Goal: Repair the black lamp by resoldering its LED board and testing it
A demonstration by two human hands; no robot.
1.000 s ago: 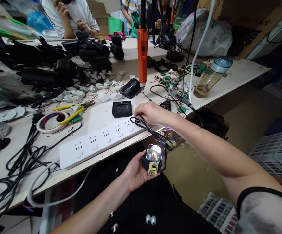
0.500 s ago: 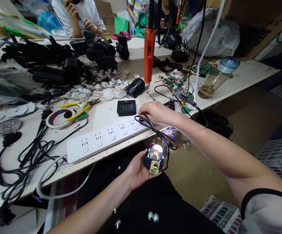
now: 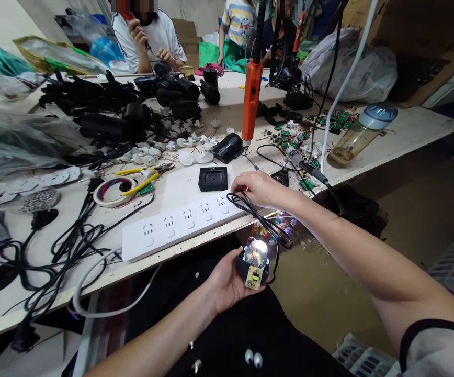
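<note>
My left hand (image 3: pixel 227 283) is closed around a small round black lamp housing (image 3: pixel 244 268) below the table edge. Its open inside glows white, with thin red wires and a yellowish circuit board (image 3: pixel 254 278) hanging at the front. A looped black power cord (image 3: pixel 265 224) runs from the lamp up to my right hand (image 3: pixel 260 187). That hand is pinched at the right end of a white power strip (image 3: pixel 158 242), on the cord's plug, which my fingers mostly hide. Coloured light spots show below the table edge near the cord.
An orange electric screwdriver (image 3: pixel 252 99) hangs over the table. Beyond the strip lie a black block (image 3: pixel 213 179), yellow-handled pliers (image 3: pixel 144 183) and a tape roll (image 3: pixel 113 191). A bottle (image 3: pixel 362 135) stands right, near circuit boards. Tangled cords (image 3: pixel 66 246) lie left. Co-workers are across the table.
The whole view has shifted, so the scene sits further right and slightly lower. My hands keep the same holds, and the lamp is lit in both frames.
</note>
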